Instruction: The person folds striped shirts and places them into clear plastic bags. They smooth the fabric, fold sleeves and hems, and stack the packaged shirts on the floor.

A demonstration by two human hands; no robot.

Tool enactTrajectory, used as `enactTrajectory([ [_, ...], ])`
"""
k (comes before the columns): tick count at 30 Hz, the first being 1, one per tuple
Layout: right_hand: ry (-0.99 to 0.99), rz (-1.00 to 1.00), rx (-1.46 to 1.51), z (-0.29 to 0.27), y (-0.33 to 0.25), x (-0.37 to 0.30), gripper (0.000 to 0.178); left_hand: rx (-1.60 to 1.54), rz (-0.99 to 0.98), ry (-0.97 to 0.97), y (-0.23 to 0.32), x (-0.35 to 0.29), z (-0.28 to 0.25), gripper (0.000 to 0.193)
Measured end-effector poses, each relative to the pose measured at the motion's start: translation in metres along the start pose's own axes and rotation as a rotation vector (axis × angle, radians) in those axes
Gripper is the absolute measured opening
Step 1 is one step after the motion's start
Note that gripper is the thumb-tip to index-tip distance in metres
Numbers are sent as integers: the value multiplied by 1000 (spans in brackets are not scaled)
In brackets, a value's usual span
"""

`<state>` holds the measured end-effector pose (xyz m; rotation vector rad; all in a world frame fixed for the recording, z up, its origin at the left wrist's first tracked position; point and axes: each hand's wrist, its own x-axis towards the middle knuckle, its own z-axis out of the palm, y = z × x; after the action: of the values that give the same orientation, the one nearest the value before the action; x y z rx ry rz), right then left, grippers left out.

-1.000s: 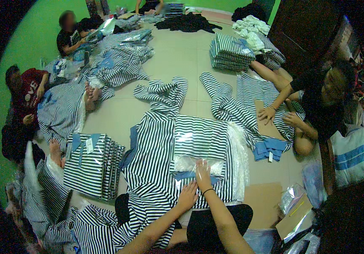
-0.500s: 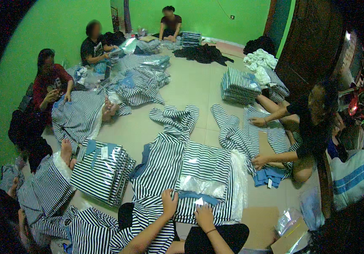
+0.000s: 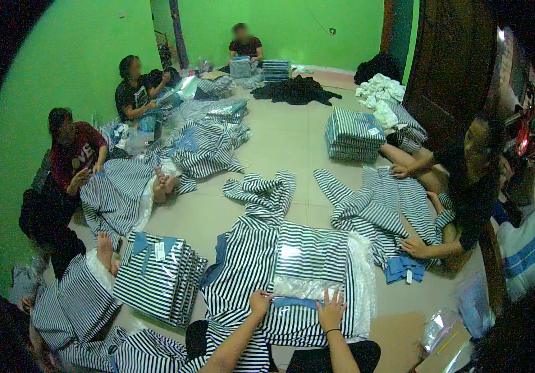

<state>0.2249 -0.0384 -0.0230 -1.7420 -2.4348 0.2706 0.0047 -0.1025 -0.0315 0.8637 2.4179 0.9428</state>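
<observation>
A black-and-white striped garment in a clear plastic bag lies before me on top of a loose striped garment. A blue fabric strip shows at the bag's near end. My left hand is closed at the left end of this strip, its fingertips pinching the edge there. My right hand rests over the strip's right end, fingers spread and flat, holding nothing. White lace trim runs along the right side of the striped cloth underneath.
A stack of bagged striped garments stands at my left, another stack at the far right. A co-worker's hand works on a striped garment at right. Cardboard lies near my right knee. Other people sit along the green wall.
My right hand has moved up onto the strip with fingers spread, and the white tag beside it is hidden now. At right, the co-worker's cardboard is no longer visible on the striped garment.
</observation>
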Motion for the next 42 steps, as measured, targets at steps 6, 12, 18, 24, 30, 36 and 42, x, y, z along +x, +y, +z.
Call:
enactTrajectory([
  [6,15,-7,91,-20,1,-6,60,-134,-61,-250,-10,0,-22,24],
  [12,180,-359,225,-27,-59,-23,33,-8,53,-322,-33,-15,-32,30],
  [18,48,-483,315,4,-124,-33,19,-539,-333,-573,-33,-17,-38,17],
  [24,92,-339,328,13,-137,-39,6,-756,-337,-650,-43,-16,-38,15],
  [30,75,-392,250,11,-140,-34,10,-764,-365,-632,-46,-14,-31,14],
  [36,42,-394,107,24,-150,-27,12,-589,-310,-512,-45,-14,-25,12],
  [42,-109,-461,-16,31,-153,-24,12,-31,428,-235,-68,-7,-14,17],
])
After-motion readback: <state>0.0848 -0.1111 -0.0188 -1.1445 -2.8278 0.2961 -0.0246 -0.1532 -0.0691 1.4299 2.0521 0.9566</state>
